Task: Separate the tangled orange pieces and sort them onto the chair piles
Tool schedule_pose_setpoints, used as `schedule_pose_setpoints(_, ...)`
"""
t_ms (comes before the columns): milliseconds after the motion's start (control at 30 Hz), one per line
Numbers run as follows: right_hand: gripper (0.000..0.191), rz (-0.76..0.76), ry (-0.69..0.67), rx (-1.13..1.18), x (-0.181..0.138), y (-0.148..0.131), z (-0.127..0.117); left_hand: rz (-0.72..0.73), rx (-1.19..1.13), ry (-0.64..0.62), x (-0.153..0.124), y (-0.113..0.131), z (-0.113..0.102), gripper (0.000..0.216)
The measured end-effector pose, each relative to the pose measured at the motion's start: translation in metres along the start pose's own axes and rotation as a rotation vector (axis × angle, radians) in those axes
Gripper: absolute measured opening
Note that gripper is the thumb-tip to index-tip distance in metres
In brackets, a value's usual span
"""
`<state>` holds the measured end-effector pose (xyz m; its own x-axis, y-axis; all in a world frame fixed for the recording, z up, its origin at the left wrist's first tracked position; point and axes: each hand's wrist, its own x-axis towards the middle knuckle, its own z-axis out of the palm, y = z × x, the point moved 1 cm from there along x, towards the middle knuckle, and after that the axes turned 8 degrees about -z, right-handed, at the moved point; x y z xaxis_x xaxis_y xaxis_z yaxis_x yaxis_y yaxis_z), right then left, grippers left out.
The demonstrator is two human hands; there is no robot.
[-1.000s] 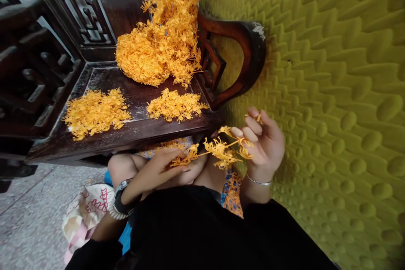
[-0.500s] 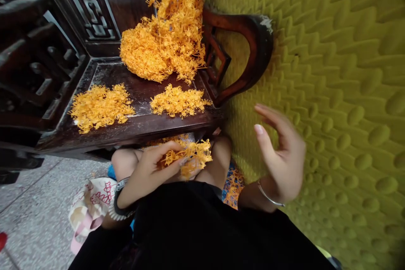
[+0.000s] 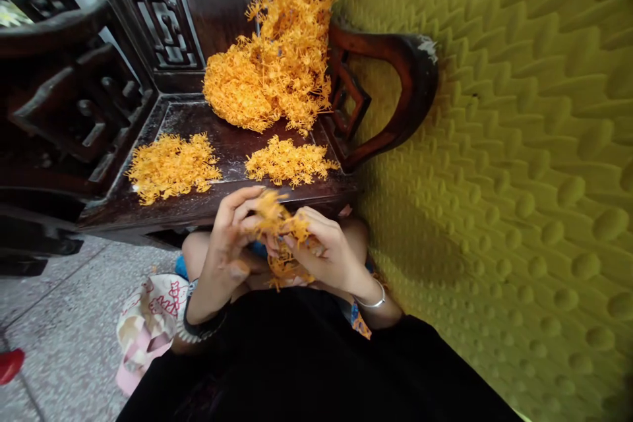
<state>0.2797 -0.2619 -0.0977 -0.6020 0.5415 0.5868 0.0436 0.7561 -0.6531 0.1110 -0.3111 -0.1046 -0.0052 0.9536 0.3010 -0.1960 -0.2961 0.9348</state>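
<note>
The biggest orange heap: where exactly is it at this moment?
In the head view, the biggest orange heap is at upper centre, on the dark wooden seat, behind a smaller heap and beside the curved armrest to its right.

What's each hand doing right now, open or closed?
Left hand: fingers curled at the orange pieces; blurred, grip can't be told.
Right hand: closed, pinching orange pieces.

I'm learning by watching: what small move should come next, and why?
Perhaps ease the right hand gently away from the left hand, loosening the orange pieces: they look bunched between both hands, with the right pinching some, though blur hides how they join.
</note>
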Motion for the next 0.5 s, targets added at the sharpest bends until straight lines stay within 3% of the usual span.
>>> schedule_pose_setpoints(100, 0.008, 0.067, 0.108, 0.052, 0.004, 0.001, 0.005, 0.079, 0.046, 0.100, 0.003, -0.002, 0.001, 0.070)
schedule_pose_setpoints(200, 0.016, 0.093, 0.108, 0.107, 0.008, 0.000, 0.008, 0.029, 0.237, 0.181, 0.008, 0.003, 0.003, 0.045)
schedule_pose_setpoints(300, 0.027, 0.092, 0.074, 0.212, 0.009, 0.000, 0.010, -0.033, 0.380, 0.160, 0.013, 0.010, 0.002, 0.018)
schedule_pose_setpoints(433, 0.048, 0.140, 0.084, 0.313, 0.011, 0.002, 0.010, -0.084, 0.464, 0.033, 0.016, 0.007, 0.002, 0.042)
schedule_pose_setpoints(500, 0.051, 0.177, 0.099, 0.337, 0.012, 0.001, 0.011, -0.075, 0.457, 0.049, 0.014, 0.004, 0.001, 0.045)
